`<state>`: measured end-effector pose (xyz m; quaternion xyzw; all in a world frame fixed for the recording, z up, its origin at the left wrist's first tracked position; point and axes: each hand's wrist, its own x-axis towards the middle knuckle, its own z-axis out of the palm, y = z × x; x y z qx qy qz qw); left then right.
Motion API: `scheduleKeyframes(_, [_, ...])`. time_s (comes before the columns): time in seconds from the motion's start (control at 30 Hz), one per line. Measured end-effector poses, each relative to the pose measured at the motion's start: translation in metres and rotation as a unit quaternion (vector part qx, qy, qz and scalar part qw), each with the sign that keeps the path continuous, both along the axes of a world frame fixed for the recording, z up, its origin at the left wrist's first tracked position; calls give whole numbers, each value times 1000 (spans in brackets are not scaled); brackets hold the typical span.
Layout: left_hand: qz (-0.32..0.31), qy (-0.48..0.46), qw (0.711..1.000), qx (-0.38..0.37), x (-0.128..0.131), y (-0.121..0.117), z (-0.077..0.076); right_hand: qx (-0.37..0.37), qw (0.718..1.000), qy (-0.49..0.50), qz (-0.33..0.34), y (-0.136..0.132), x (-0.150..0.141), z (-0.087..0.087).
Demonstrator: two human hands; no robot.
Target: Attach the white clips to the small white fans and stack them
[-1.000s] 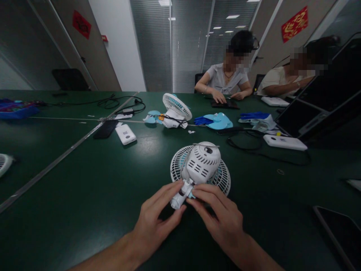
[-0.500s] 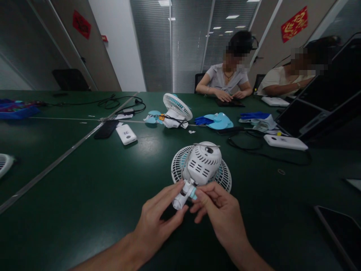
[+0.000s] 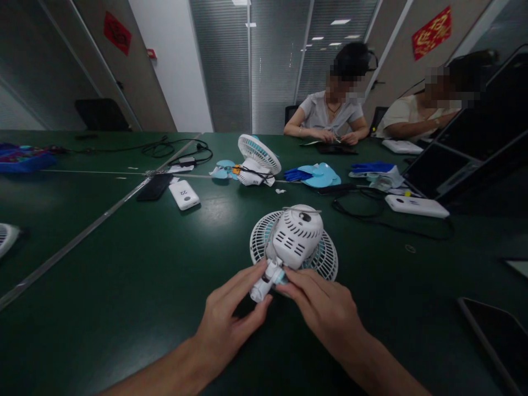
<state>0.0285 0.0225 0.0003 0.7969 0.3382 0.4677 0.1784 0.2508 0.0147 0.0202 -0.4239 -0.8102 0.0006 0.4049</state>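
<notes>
A small white desk fan (image 3: pixel 297 235) lies face down on the dark green table (image 3: pixel 124 275), its round grille flat and its motor housing up. Its white neck bracket (image 3: pixel 264 283) points toward me. My left hand (image 3: pixel 231 319) pinches that bracket between thumb and forefinger. My right hand (image 3: pixel 325 308) reaches in from the right, its fingertips pressed against the bracket's pale blue joint at the base of the housing.
A second white fan (image 3: pixel 258 162) lies farther back beside blue fan blades (image 3: pixel 319 176). A white power bank (image 3: pixel 184 194) and a black phone (image 3: pixel 154 187) lie to the left, cables and another white device (image 3: pixel 416 206) to the right. Two people sit across the table.
My right hand curled back briefly, then stretched its fingers onto the bracket joint again. My left hand kept its pinch. The fan stayed in place.
</notes>
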Motion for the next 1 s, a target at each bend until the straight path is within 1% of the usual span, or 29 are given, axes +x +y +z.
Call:
scheduleKeyframes(0.03, [1,1,1000,1,0,0,0,-58,998,33,-17,0,-4,1])
scheduleKeyframes(0.07, [0,1,1000,3,0,0,1,-122,989,65,-43,-1,-8,3])
scheduleKeyframes(0.13, [-2,3,1000,5,0,0,1,-224,966,110,-61,-2,-13,5])
scheduleKeyframes(0.17, [-1,4,1000,3,0,0,1,-254,958,120,-62,-3,-14,6])
scheduleKeyframes(0.2, [0,6,1000,1,0,0,1,-266,955,119,-56,-3,-14,6])
scheduleKeyframes(0.23, [3,8,1000,-2,0,1,1,-259,958,109,-50,-4,-12,6])
scheduleKeyframes(0.27, [6,8,1000,-4,0,1,0,-236,967,88,-42,-4,-9,6])
scheduleKeyframes(0.33, [7,10,1000,-6,-1,1,0,-153,988,20,-31,-6,-1,4])
scheduleKeyframes(0.37, [6,11,1000,-5,-1,1,-1,-108,993,-24,-28,-7,3,4])
scheduleKeyframes(0.4, [4,12,1000,-5,-1,1,-1,-70,995,-69,-34,-7,7,3])
scheduleKeyframes(0.47, [2,13,1000,-2,-1,0,0,-37,987,-149,-40,-8,13,2])
scheduleKeyframes(0.53, [5,8,1000,2,0,0,0,-37,981,-187,-36,-6,13,3])
scheduleKeyframes(0.57, [6,6,1000,4,0,0,1,-47,981,-186,-29,-5,11,4])
scheduleKeyframes(0.63, [7,4,1000,3,0,1,2,-93,986,-140,-14,-2,4,5])
scheduleKeyframes(0.67, [7,5,1000,2,0,1,2,-141,985,-95,-8,-2,-1,6])
scheduleKeyframes(0.7, [8,5,1000,1,0,2,2,-196,980,-39,-1,-2,-6,6])
scheduleKeyframes(0.73, [8,4,1000,-1,0,2,2,-285,958,32,5,-2,-11,6])
scheduleKeyframes(0.77, [10,2,1000,-2,-1,2,1,-372,923,100,4,-3,-15,6])
scheduleKeyframes(0.8, [11,0,1000,-1,-1,2,0,-439,885,158,9,-4,-19,5])
scheduleKeyframes(0.83, [11,0,1000,-2,-1,2,0,-491,848,200,24,-5,-21,5])
scheduleKeyframes(0.87, [12,1,1000,-2,-1,2,-1,-524,819,232,32,-6,-22,5])
scheduleKeyframes(0.9, [12,3,1000,-1,-1,2,-1,-542,802,249,37,-7,-22,6])
scheduleKeyframes(0.93, [11,6,1000,2,-2,1,-2,-546,799,250,36,-7,-20,6])
scheduleKeyframes(0.97, [10,8,1000,5,-2,1,-2,-537,810,234,27,-7,-18,7])
scheduleKeyframes(1.0, [8,11,1000,7,-2,1,-2,-511,835,202,14,-8,-14,8])
